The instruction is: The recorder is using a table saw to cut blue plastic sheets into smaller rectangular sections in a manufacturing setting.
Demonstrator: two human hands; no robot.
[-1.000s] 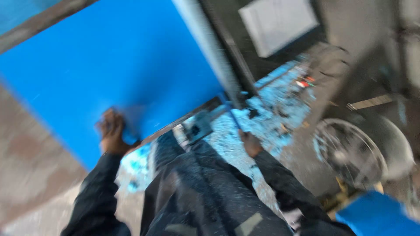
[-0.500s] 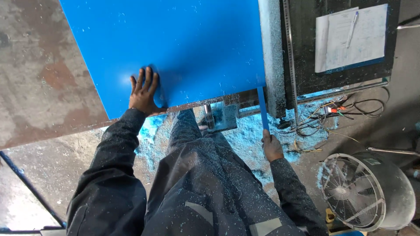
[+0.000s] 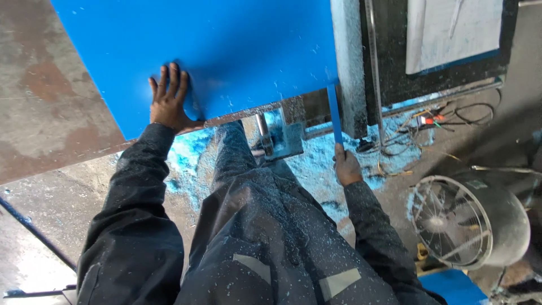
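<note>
Head view: the left hand [image 3: 168, 100] lies flat, fingers spread, pressing on the near edge of the big blue sheet [image 3: 214, 51], which rests on the steel saw table [image 3: 51, 113]. Off the sheet's right corner, the right hand [image 3: 346, 165] is closed around the lower end of a thin blue offcut strip [image 3: 335, 113] that hangs beside the pale upright guide [image 3: 347, 62]. Blue swarf [image 3: 316, 164] covers the floor below the sheet; likely risks are slipping on it, or the strip snagging and snapping if pulled askew.

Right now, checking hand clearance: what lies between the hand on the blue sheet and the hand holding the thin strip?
Head view: the blue sheet's near edge and a metal bracket.
</note>
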